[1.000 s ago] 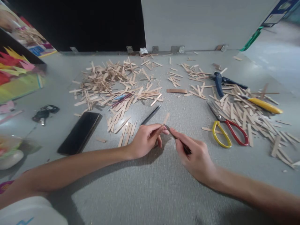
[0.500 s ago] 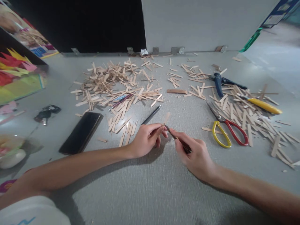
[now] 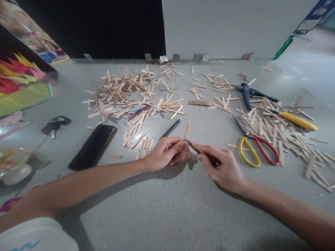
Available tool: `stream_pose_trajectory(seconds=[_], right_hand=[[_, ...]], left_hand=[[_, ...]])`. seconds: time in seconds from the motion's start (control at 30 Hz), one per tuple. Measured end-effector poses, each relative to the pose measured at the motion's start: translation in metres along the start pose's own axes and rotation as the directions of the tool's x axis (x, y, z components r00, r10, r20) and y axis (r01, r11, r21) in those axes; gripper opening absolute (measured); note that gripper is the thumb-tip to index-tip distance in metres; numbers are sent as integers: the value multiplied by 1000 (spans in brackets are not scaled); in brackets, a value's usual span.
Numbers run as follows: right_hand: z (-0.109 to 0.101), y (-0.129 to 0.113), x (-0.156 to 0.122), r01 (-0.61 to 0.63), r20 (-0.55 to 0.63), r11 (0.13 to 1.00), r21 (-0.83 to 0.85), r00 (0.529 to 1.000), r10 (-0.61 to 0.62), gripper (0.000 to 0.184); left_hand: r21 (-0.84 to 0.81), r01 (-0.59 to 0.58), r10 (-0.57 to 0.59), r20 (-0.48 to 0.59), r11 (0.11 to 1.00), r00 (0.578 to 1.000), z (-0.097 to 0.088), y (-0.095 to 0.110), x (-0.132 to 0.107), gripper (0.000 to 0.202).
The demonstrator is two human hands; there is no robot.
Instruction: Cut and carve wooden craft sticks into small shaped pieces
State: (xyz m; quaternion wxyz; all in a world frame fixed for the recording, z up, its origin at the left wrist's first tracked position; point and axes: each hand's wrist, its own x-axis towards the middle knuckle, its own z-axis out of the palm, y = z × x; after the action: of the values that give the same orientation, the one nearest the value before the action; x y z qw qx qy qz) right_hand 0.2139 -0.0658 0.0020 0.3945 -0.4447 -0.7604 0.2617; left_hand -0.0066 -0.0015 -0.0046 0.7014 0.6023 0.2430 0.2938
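Observation:
My left hand (image 3: 166, 153) pinches a wooden craft stick (image 3: 186, 130), whose pale rounded end points up and away from me. In my right hand (image 3: 222, 165) is a slim dark tool (image 3: 194, 147) with a narrow, blade-like front. Its tip meets the stick just beside my left fingertips. Most of its handle is hidden in my palm, so its exact kind cannot be made out. Both hands are closed and held just above the grey table (image 3: 167, 209). Beyond my left hand lies a dark pen (image 3: 170, 128).
Loose craft sticks (image 3: 115, 87) are heaped at the back left, with more (image 3: 274, 129) at the right. Scissors (image 3: 251, 143), blue-handled cutters (image 3: 246, 96) and a yellow-handled tool (image 3: 298, 120) lie right. A phone (image 3: 92, 146) and keys (image 3: 56, 125) lie left; a white container (image 3: 39, 235) stands front left.
The tool in my right hand has tilted a little, and more of the craft stick shows above my left fingers. Both hands keep their hold; the whole view has shifted slightly.

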Motion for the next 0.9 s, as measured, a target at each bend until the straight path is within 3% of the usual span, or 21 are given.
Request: stream_pose_trajectory(seconds=[0.33, 0.43, 0.57, 0.7, 0.8, 0.9], right_hand=[[0, 14, -2, 251, 23, 954, -165, 968, -250, 37], [2, 16, -4, 260, 22, 943, -206, 965, -262, 39], [3, 13, -8, 149, -56, 966, -212, 985, -164, 37], [3, 4, -7, -47, -198, 997, -68, 980, 33, 26], [3, -4, -3, -171, -186, 980, 99, 965, 187, 14], [6, -7, 1, -253, -121, 946, 203, 952, 281, 14]], left_hand=[[-32, 36, -34, 46, 999, 998, -4, 0, 2, 48], [-20, 39, -38, 45, 999, 998, -5, -1, 3, 48], [20, 51, -51, 7, 998, 999, -3, -2, 3, 44], [173, 72, -62, -62, 982, 996, -2, 0, 1, 42], [322, 17, 0, -54, 947, 999, 0, 2, 0, 45], [412, -30, 52, -42, 911, 998, 3, 5, -1, 46]])
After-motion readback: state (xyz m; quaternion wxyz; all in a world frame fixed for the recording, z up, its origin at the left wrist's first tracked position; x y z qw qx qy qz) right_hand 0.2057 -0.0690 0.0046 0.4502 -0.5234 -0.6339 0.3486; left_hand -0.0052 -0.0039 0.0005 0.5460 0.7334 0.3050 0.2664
